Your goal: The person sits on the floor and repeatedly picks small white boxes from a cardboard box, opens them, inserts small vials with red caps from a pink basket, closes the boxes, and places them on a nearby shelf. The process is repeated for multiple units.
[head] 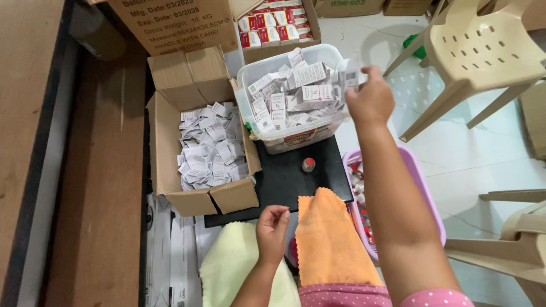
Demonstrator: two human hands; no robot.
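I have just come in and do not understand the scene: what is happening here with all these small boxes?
A person sits over a black board. The right hand holds a small white carton at the edge of a clear plastic tub full of such cartons. The left hand rests, fingers curled, beside an orange cloth. A small red-capped vial stands on the board, and a cardboard box holds folded leaflets.

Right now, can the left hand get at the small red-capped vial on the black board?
Probably yes. The left hand rests near the orange cloth, and the vial stands alone on the black board just ahead, with bare board between them. The right hand is up at the clear tub.
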